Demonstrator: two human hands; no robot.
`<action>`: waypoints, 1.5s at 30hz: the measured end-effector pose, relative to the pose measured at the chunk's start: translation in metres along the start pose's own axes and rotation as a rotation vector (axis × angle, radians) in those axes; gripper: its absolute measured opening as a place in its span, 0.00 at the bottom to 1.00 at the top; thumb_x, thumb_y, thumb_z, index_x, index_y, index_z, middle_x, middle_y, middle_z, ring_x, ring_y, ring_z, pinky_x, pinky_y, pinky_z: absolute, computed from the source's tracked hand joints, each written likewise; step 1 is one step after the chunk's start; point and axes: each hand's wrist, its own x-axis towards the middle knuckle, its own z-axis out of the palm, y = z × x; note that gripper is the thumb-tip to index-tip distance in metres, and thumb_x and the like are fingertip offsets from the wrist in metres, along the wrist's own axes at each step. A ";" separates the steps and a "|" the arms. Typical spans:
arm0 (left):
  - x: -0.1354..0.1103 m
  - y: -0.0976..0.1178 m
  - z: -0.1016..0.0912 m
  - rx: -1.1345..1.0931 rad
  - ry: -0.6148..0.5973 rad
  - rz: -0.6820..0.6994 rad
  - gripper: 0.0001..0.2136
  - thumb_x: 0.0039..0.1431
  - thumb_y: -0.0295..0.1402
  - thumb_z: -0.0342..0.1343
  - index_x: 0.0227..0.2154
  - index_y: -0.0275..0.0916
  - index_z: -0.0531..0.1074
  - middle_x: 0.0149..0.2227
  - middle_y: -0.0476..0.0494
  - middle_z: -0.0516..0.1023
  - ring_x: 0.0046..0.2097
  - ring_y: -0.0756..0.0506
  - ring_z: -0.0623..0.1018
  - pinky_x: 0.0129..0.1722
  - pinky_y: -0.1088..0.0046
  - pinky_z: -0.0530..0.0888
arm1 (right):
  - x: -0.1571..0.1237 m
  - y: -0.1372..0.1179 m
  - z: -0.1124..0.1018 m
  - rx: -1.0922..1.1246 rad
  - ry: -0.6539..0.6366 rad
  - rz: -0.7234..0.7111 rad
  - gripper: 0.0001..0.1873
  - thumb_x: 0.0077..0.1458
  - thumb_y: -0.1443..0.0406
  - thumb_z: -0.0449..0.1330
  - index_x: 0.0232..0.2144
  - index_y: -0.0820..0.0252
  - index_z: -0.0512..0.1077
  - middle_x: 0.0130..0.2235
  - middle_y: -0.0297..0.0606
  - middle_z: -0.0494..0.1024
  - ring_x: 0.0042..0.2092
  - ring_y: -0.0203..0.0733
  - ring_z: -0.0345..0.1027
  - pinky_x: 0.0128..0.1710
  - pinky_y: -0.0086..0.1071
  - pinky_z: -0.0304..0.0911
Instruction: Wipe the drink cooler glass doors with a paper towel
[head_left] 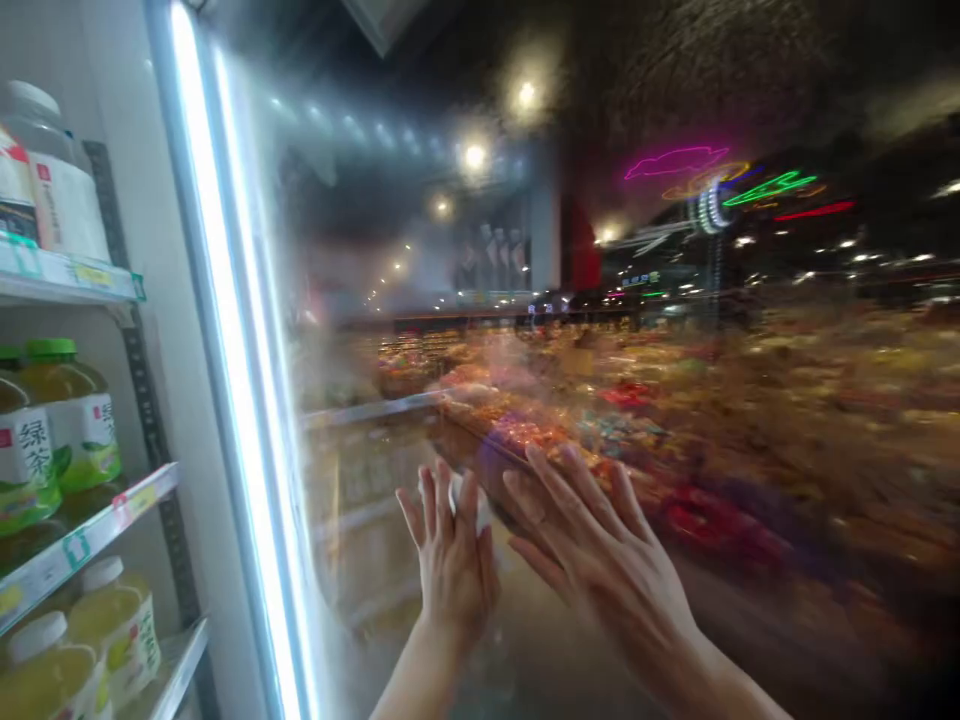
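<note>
Both my hands are raised against the fogged glass door [390,330] of a drinks fridge. My left hand [452,560] has its fingers pointing up and pressed over a small white cloth [459,497], holding it against the glass. My right hand [592,545] lies flat on the glass just to the right, fingers spread and angled up to the left, with nothing in it. The two hands almost touch.
The lit door frame [225,360] runs down the left. Inside the fridge, shelves [97,525] carry green-tea bottles [75,415] and white-capped bottles [56,170]. Through the glass, a blurred store with produce displays [570,430] and neon signs [720,185] shows.
</note>
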 end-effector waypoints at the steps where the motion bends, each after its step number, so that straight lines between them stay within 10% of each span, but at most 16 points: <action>1: 0.018 -0.014 -0.004 -0.011 0.007 -0.046 0.33 0.68 0.29 0.45 0.73 0.47 0.42 0.76 0.43 0.40 0.76 0.42 0.39 0.73 0.46 0.36 | 0.016 0.000 0.002 -0.004 -0.002 -0.021 0.30 0.71 0.59 0.53 0.71 0.55 0.55 0.72 0.40 0.58 0.75 0.48 0.39 0.75 0.54 0.36; 5: 0.092 -0.065 -0.022 -0.061 0.048 -0.204 0.28 0.72 0.35 0.40 0.72 0.50 0.44 0.76 0.42 0.43 0.76 0.40 0.38 0.71 0.37 0.35 | 0.075 0.004 0.000 -0.023 -0.001 -0.032 0.29 0.70 0.59 0.54 0.69 0.58 0.60 0.72 0.42 0.59 0.74 0.54 0.43 0.72 0.60 0.45; 11: 0.079 -0.096 -0.027 -0.075 0.067 -0.220 0.30 0.71 0.34 0.41 0.72 0.56 0.40 0.76 0.45 0.42 0.76 0.41 0.39 0.72 0.39 0.36 | 0.095 0.009 -0.003 -0.068 -0.053 -0.125 0.33 0.67 0.59 0.55 0.71 0.51 0.55 0.70 0.36 0.61 0.73 0.54 0.46 0.70 0.61 0.54; 17: 0.165 -0.108 -0.043 -0.089 0.123 -0.280 0.28 0.72 0.41 0.38 0.72 0.49 0.46 0.76 0.42 0.41 0.76 0.38 0.39 0.71 0.35 0.35 | 0.143 0.031 -0.017 -0.168 -0.030 -0.226 0.28 0.66 0.55 0.56 0.64 0.59 0.67 0.69 0.47 0.64 0.71 0.58 0.54 0.69 0.58 0.56; 23: 0.171 -0.085 -0.044 -0.010 0.064 0.108 0.28 0.70 0.33 0.43 0.71 0.54 0.49 0.75 0.43 0.49 0.75 0.39 0.47 0.72 0.37 0.38 | 0.166 0.047 -0.034 -0.212 -0.079 -0.332 0.29 0.64 0.52 0.59 0.63 0.56 0.70 0.69 0.45 0.65 0.70 0.59 0.57 0.67 0.58 0.60; 28: 0.230 -0.063 -0.051 -0.067 0.083 -0.056 0.26 0.71 0.37 0.41 0.70 0.49 0.52 0.76 0.41 0.44 0.75 0.34 0.43 0.70 0.32 0.40 | 0.197 0.064 -0.055 -0.274 -0.085 -0.268 0.35 0.63 0.51 0.62 0.65 0.63 0.66 0.70 0.53 0.61 0.72 0.62 0.51 0.70 0.59 0.51; 35: 0.209 -0.023 -0.040 -0.080 0.087 0.250 0.27 0.70 0.34 0.43 0.71 0.54 0.50 0.75 0.45 0.49 0.75 0.40 0.46 0.73 0.40 0.41 | 0.167 0.081 -0.077 -0.230 -0.181 -0.338 0.32 0.64 0.51 0.60 0.66 0.55 0.66 0.71 0.44 0.59 0.72 0.56 0.51 0.70 0.56 0.54; 40: 0.261 0.014 -0.038 -0.140 0.129 0.040 0.27 0.70 0.35 0.42 0.70 0.46 0.54 0.75 0.40 0.45 0.75 0.33 0.43 0.71 0.33 0.42 | 0.177 0.113 -0.115 -0.335 -0.127 -0.208 0.38 0.64 0.51 0.61 0.68 0.65 0.61 0.71 0.53 0.57 0.73 0.60 0.48 0.71 0.57 0.50; 45: 0.219 0.079 -0.024 -0.159 0.097 0.406 0.27 0.70 0.32 0.44 0.70 0.49 0.52 0.74 0.44 0.50 0.75 0.39 0.46 0.73 0.42 0.47 | 0.130 0.142 -0.150 -0.314 -0.212 -0.262 0.37 0.63 0.50 0.60 0.69 0.58 0.60 0.72 0.45 0.56 0.73 0.54 0.46 0.72 0.52 0.50</action>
